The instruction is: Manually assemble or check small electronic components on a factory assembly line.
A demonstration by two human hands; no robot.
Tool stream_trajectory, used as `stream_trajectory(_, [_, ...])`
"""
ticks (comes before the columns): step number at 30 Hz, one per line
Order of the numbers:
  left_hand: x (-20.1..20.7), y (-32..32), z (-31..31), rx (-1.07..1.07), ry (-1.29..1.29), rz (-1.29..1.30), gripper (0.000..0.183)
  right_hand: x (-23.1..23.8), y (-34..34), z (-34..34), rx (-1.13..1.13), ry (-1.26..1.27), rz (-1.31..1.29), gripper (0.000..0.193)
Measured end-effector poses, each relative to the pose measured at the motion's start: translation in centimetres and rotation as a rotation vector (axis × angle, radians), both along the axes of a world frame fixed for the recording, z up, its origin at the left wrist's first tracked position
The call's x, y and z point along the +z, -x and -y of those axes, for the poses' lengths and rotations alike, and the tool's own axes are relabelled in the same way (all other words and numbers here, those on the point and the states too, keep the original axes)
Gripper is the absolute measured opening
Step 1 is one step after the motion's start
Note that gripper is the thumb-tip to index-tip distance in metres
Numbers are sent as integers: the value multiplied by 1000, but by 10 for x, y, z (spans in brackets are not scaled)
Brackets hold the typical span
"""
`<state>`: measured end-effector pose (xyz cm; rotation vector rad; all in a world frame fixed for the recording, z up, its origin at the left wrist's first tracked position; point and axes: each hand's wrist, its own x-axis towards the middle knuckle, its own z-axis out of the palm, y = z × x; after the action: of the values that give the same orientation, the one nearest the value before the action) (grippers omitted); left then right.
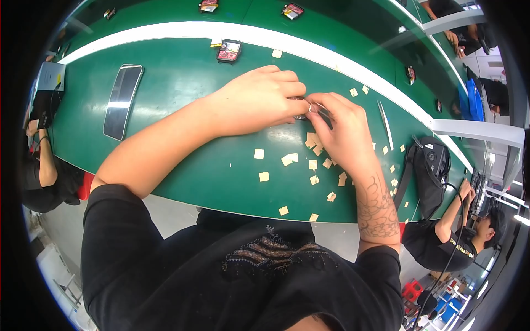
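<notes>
Both of my hands meet over the green table (210, 160), a little right of its middle. My left hand (264, 100) is closed with its fingers curled round a small dark part (300, 116), which the fingers mostly hide. Fingertips of my right hand (343, 126) are pinched together against it, with a thin shiny edge showing between them; what it grips is too hidden to name. Below the right hand lie small pale yellow square pieces (313, 164), scattered and partly overlapping. Metal tweezers (385, 126) rest to the right of that hand.
A phone (123, 102) lies at the left. Past my hands sits a black-framed device (229, 51) by a white strip (248, 33); similar devices (292, 11) are farther back. A black bag (430, 171) stands right, beside another person (452, 243). Another person's arm (47, 160) shows at left.
</notes>
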<state>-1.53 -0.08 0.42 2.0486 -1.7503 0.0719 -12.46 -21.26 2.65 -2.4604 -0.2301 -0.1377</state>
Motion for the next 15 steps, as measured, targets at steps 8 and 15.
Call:
stream_trajectory(8, [2,1,0,28,23,-83,34,-7,-1,0,-5,-125,-23,27])
stream_trajectory(15, [1,0,1,46,72,-102,38,-6,-4,5,-58,-170,-90,21])
